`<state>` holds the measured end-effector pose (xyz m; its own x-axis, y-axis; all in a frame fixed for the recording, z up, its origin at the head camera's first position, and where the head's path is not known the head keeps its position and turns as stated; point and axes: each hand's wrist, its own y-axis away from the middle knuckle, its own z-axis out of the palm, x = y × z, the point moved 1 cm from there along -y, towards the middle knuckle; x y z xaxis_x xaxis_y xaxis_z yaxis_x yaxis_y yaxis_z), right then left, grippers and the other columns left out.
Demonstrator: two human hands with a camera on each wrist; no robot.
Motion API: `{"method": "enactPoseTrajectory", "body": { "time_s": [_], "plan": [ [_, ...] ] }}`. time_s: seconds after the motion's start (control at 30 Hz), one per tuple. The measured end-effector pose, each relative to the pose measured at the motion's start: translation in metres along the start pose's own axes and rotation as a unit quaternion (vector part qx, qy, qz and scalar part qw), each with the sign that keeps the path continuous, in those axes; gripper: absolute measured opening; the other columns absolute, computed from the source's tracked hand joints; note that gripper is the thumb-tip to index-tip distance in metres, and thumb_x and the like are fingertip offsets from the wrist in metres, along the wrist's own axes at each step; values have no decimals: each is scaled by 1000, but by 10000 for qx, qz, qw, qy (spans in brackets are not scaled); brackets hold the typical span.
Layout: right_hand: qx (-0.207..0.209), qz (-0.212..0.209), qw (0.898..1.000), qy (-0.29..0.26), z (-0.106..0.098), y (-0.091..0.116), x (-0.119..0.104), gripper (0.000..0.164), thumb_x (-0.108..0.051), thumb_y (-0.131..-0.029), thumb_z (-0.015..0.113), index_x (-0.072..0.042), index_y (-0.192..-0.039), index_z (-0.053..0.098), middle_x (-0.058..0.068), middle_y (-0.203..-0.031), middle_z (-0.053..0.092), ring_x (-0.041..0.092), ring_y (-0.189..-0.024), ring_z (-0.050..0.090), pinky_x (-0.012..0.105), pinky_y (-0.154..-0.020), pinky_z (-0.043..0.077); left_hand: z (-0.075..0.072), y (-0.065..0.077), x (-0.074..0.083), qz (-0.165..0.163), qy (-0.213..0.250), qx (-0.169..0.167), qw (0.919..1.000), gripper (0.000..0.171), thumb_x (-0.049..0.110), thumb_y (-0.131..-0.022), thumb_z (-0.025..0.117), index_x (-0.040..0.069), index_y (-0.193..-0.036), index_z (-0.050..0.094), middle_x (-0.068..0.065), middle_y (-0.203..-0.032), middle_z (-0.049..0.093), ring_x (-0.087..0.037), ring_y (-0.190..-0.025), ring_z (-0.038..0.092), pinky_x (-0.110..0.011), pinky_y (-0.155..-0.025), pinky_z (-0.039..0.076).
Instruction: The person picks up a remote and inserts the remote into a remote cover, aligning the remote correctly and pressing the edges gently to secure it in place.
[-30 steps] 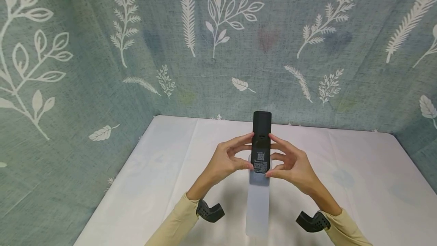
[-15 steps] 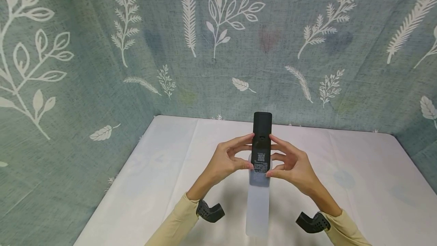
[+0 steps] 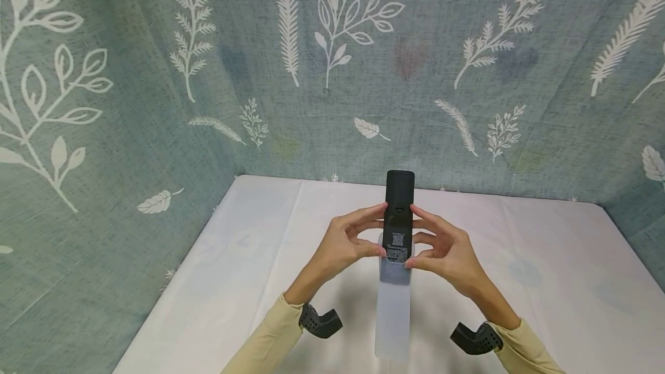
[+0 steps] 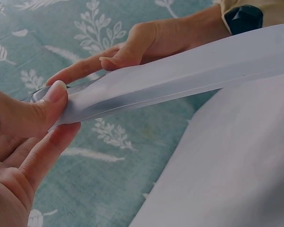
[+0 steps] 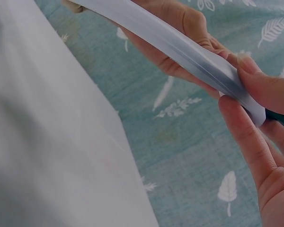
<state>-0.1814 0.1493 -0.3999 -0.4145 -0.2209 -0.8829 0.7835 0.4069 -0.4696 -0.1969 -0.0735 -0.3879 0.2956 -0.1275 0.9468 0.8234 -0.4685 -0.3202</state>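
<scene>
holding a black remote (image 3: 399, 201) and translucent sleeve (image 3: 393, 313)

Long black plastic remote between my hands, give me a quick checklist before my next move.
1. Translucent whitish plastic sleeve pinched by the left hand and right hand: ok.
2. Long black plastic remote roughly in line with the sleeve: ok.
3. White printed label facing the head camera: ok.
4. Remote fully inside the sleeve: not ok, its far end is outside.
5. Remote's opposite face: cannot tell, hidden.

A curtained-off workspace (leaf-print cloth (image 3: 312, 126) walls) around a white table (image 3: 249, 253).
</scene>
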Motion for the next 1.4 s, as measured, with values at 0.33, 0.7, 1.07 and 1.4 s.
{"method": "enactPoseTrajectory", "body": {
  "time_s": [0.33,0.7,1.07,1.4],
  "plan": [
    [54,-2,10000,-9,0,-1,0,86,20,-69,73,3,-144,34,10,-121,57,24,-95,65,44,-67,57,-1,0,-1,22,-42,-5,10000,74,-9,-73,76,12,-139,49,-9,-130,57,-25,-114,58,-40,-81,55],
    [106,37,9999,41,1,0,1,85,19,-69,73,3,-144,35,9,-121,58,24,-94,65,44,-67,57,0,1,-1,3,-49,56,10000,72,-9,-73,75,10,-138,50,-11,-128,58,-25,-113,58,-39,-80,55],
    [128,2,9999,78,1,1,2,86,19,-68,73,3,-143,35,10,-121,58,24,-94,65,44,-66,57,0,1,-1,-53,32,85,9999,72,-11,-72,75,11,-137,51,-11,-127,59,-25,-112,59,-40,-80,55],
    [191,54,9998,97,0,2,2,85,19,-69,73,3,-143,36,9,-120,59,23,-94,65,43,-66,57,1,0,-2,-62,31,77,9999,72,-11,-72,76,11,-137,52,-11,-126,60,-24,-112,59,-40,-81,55]
  ]
}}
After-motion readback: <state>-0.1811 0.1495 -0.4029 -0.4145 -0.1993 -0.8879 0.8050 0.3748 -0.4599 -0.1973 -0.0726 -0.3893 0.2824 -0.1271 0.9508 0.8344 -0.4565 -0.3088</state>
